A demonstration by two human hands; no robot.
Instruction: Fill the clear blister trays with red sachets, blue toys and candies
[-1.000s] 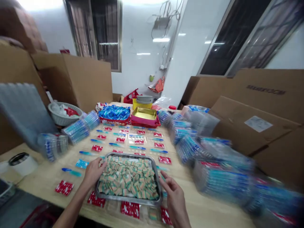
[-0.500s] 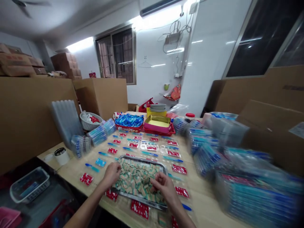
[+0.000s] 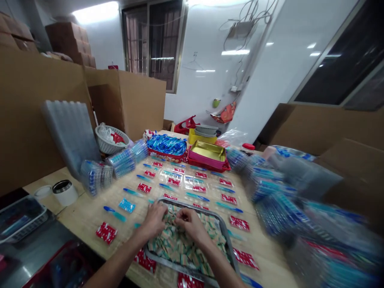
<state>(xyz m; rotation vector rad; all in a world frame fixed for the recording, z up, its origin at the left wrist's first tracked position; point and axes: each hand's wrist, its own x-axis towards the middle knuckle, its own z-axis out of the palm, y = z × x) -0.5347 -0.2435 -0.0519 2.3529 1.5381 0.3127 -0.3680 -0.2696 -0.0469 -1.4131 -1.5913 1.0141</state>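
Note:
A metal tray (image 3: 228, 245) full of small striped erasers (image 3: 186, 248) lies on the wooden table (image 3: 81, 214) in front of me. Both hands rest in the tray on the erasers. My left hand (image 3: 155, 220) has its fingers curled down into the pile. My right hand (image 3: 192, 224) is beside it, fingers bent and pinched together at the tips. What the fingers hold is too small to make out. Clear blister packs with red cards (image 3: 106, 233) and blue pens (image 3: 115, 214) lie in rows around the tray.
Stacks of filled clear packs (image 3: 279, 208) pile up at the right and at the left (image 3: 120, 164). A red tray of blue pens (image 3: 166, 146), a gold tin (image 3: 208, 152), a white basket (image 3: 111, 140), a tape roll (image 3: 64, 192) and cardboard boxes (image 3: 36, 112) ring the table.
My hands moved from the tray's sides into the eraser pile and drew close together. The camera view swung left and down.

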